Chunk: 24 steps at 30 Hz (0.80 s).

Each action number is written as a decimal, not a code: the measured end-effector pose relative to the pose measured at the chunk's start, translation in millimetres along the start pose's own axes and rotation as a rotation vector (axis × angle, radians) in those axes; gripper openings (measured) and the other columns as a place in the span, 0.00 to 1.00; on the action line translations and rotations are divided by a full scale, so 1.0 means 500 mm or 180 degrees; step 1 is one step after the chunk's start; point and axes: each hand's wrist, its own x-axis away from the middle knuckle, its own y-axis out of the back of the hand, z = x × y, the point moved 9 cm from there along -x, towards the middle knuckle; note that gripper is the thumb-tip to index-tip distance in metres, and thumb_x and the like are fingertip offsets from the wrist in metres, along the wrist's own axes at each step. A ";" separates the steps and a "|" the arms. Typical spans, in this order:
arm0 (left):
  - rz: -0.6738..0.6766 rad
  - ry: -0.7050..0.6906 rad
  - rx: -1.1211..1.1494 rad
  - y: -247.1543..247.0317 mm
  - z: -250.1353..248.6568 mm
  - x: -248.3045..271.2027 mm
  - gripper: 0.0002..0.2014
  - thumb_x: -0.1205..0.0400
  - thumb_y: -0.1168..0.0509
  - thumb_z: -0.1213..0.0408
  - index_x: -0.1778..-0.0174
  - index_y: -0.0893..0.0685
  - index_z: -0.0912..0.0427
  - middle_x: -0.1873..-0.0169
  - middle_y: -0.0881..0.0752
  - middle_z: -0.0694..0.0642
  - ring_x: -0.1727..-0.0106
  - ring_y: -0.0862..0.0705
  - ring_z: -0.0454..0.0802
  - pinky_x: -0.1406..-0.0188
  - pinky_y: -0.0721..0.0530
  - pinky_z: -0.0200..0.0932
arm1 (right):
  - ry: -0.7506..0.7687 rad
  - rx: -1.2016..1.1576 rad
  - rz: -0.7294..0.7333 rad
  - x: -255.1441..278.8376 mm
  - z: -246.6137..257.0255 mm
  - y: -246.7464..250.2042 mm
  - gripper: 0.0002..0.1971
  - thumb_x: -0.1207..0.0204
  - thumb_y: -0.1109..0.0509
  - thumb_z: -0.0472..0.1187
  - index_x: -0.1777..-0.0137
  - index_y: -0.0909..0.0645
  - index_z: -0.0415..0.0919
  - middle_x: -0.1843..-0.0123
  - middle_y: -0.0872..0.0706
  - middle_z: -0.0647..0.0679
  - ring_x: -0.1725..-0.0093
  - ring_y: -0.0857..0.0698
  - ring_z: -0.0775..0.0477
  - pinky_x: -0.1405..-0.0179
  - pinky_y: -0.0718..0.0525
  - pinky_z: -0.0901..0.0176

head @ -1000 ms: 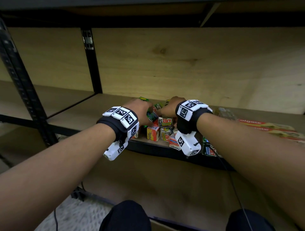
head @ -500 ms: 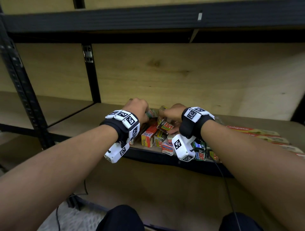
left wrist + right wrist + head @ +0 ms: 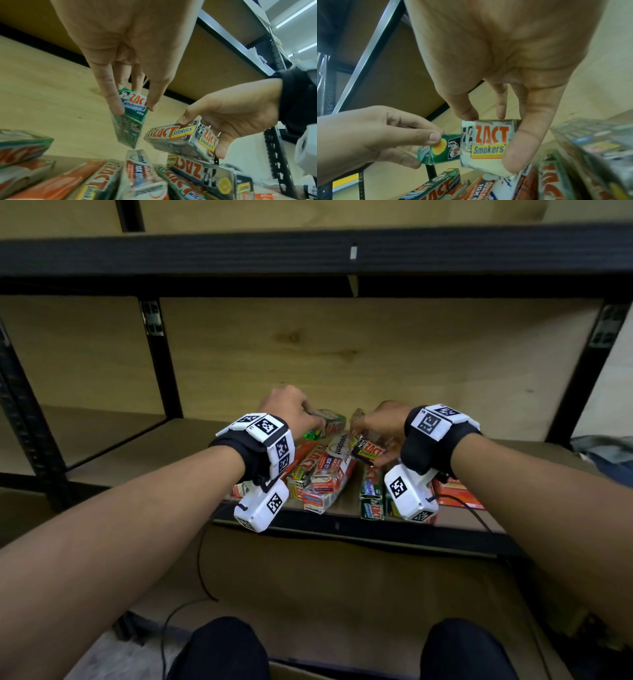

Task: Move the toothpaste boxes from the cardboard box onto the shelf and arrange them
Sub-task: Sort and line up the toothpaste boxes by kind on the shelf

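Observation:
A jumble of toothpaste boxes (image 3: 322, 474) lies at the front of the wooden shelf board (image 3: 137, 446). My left hand (image 3: 291, 412) pinches a green ZACT Whitening box (image 3: 132, 119) by one end, holding it above the far side of the pile. Just to its right, my right hand (image 3: 380, 422) grips a silver ZACT Smokers box (image 3: 488, 143) between thumb and fingers, also clear of the pile. In the head view the green box (image 3: 330, 421) and silver box (image 3: 371, 451) are close together but apart. Below them lie orange, green and white boxes (image 3: 137, 169).
A black beam (image 3: 308, 254) of the shelf above crosses overhead, and black uprights (image 3: 157, 354) stand at left and right. Bare shelf board lies left of the pile and behind it. A cable (image 3: 202, 559) hangs below the shelf edge. My knees (image 3: 219, 648) are at the bottom.
Both hands have come up off the pile, each with its box, and drawn slightly apart. The head view has tilted upward, bringing the upper beam into sight.

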 end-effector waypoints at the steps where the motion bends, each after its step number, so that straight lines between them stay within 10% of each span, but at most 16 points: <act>1: 0.0029 0.0000 0.0069 -0.007 -0.009 0.002 0.15 0.27 0.24 0.47 0.52 0.08 0.52 0.55 0.10 0.53 0.59 0.14 0.50 0.66 0.22 0.40 | -0.0034 0.0081 -0.0020 0.002 -0.008 0.008 0.21 0.42 0.22 0.51 0.51 0.14 0.42 0.45 0.09 0.41 0.51 0.08 0.41 0.50 0.09 0.44; 7: 0.0114 -0.0134 0.0248 -0.049 -0.050 0.013 0.16 0.28 0.24 0.45 0.50 0.09 0.51 0.46 0.11 0.53 0.57 0.15 0.49 0.60 0.20 0.39 | -0.0127 0.0708 -0.0063 0.037 -0.020 0.032 0.11 0.37 0.29 0.50 0.63 0.25 0.45 0.59 0.23 0.43 0.64 0.23 0.42 0.60 0.21 0.50; 10: 0.0192 -0.0138 0.0258 -0.074 -0.052 0.021 0.20 0.30 0.22 0.45 0.45 0.11 0.49 0.40 0.13 0.54 0.53 0.15 0.51 0.60 0.21 0.39 | -0.0140 0.0763 -0.0056 0.034 -0.034 0.029 0.18 0.37 0.27 0.53 0.59 0.18 0.36 0.58 0.13 0.42 0.58 0.10 0.37 0.50 0.10 0.41; 15: 0.0439 -0.0211 0.0318 -0.125 -0.034 0.041 0.23 0.28 0.21 0.51 0.38 0.15 0.50 0.35 0.16 0.51 0.42 0.16 0.49 0.48 0.21 0.39 | -0.0128 0.1194 -0.0048 0.028 -0.041 0.018 0.20 0.45 0.26 0.61 0.66 0.19 0.44 0.71 0.17 0.44 0.59 0.07 0.38 0.66 0.19 0.50; 19: 0.0474 -0.0199 0.0256 -0.131 -0.016 0.045 0.25 0.29 0.22 0.45 0.37 0.15 0.48 0.32 0.17 0.51 0.35 0.18 0.51 0.35 0.19 0.47 | -0.0157 0.1284 -0.0061 0.023 -0.042 0.014 0.25 0.49 0.23 0.63 0.63 0.11 0.40 0.65 0.08 0.42 0.60 0.07 0.39 0.54 0.10 0.43; 24: 0.0544 -0.0330 0.0344 -0.124 -0.013 0.053 0.26 0.29 0.24 0.42 0.36 0.15 0.47 0.38 0.16 0.49 0.40 0.17 0.48 0.44 0.19 0.41 | 0.0013 0.1520 -0.0092 0.013 -0.029 0.017 0.19 0.34 0.24 0.55 0.58 0.13 0.36 0.57 0.11 0.39 0.63 0.15 0.45 0.56 0.11 0.47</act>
